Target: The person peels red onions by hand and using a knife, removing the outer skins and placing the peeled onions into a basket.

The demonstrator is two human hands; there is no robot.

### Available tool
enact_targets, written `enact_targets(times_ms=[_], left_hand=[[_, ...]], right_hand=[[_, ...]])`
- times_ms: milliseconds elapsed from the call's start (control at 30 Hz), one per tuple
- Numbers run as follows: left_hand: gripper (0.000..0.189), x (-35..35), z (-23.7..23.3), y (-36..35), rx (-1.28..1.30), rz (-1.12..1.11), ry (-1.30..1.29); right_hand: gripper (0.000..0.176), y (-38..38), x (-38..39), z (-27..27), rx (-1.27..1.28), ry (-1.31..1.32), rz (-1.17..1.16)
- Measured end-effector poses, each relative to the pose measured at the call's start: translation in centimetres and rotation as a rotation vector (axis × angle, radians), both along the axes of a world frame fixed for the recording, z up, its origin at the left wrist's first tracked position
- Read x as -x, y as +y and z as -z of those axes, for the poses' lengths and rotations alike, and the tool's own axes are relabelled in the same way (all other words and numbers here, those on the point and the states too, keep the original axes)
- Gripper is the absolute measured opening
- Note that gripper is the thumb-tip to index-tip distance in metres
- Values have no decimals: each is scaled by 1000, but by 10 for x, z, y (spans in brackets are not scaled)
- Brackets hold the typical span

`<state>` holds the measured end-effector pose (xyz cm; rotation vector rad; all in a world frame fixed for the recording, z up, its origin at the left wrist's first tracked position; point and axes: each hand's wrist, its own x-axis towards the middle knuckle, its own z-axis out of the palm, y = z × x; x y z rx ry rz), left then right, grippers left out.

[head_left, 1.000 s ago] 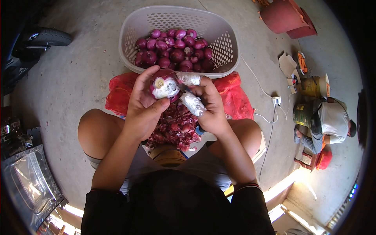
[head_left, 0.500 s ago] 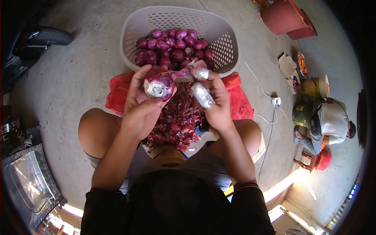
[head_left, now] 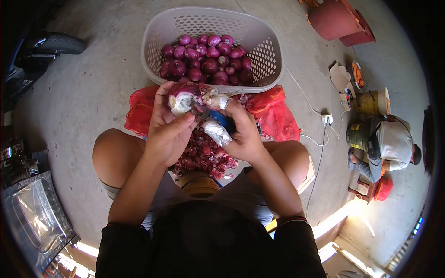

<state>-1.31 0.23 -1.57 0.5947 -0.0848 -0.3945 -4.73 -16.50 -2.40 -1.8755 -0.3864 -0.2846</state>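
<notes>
Red onion [head_left: 182, 98] was held by the left hand [head_left: 168, 134] near the basket [head_left: 154, 48], the right hand [head_left: 244, 134], apparently closed round a blue-handled knife [head_left: 218, 117], having been brought back in, so peeling access was regained.

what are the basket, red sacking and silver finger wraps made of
Basket: probably moulded plastic, smooth, low sheen; regular holes and a rounded rim suggest it.
Red sacking: likely plastic mesh, soft and crumpled, with a netlike look.
Silver finger wraps on the right hand: foil or metallic tape, judging by the shiny, creased surface.
</notes>
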Motion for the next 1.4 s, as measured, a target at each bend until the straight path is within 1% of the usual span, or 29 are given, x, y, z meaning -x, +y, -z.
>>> enact_targets(times_ms=[67,167,267,367,567,667,767,867,967,1033,1067,1100,1167,1200,1300,1333,1367,1400], left_hand=[[62,0,-1,1,2,12,24],[65,-1,-3,2,22,38,68],[64,-2,-3,4,47,55,86],[61,-3,-3,4,54,59,93],[56,-2,-3,4,94,59,129],[55,-2,-3,3,96,49,130],[53,-2,-5,2,96,37,126],[52,-2,-4,2,59,19,129],[51,-1,0,2,55,6,105],[50,-2,-5,2,60,12,108],[50,-2,-7,2,63,15,109],[49,-3,-8,3,80,28,119],[48,-4,-10,6,112,55,139],[48,-4,-12,6,115,50,136],[49,-4,-12,5,118,38,129],[49,-3,-8,7,115,34,127],[49,-3,-5,8,111,31,125],[49,-3,-5,8,113,43,127]], right_hand=[[48,-2,2,1,-5,18,-40],[48,-4,3,3,38,21,-28],[49,-4,-2,8,58,-79,2],[48,0,-3,7,-30,-104,-10],[48,5,-1,6,-72,-90,12],[49,7,-2,8,-6,-132,55],[46,10,-1,10,13,-129,127],[39,13,1,8,68,-120,188],[34,18,6,-3,272,-100,290],[33,19,-5,-5,172,-173,341],[33,15,-6,10,60,-157,374],[35,11,-9,7,19,-184,365],[40,10,-11,4,-231,-130,346],[44,7,-8,7,-311,-7,304],[48,4,4,6,-163,137,165],[52,9,3,4,-238,124,123],[57,7,4,5,-145,125,79],[57,9,5,4,-152,138,55]])
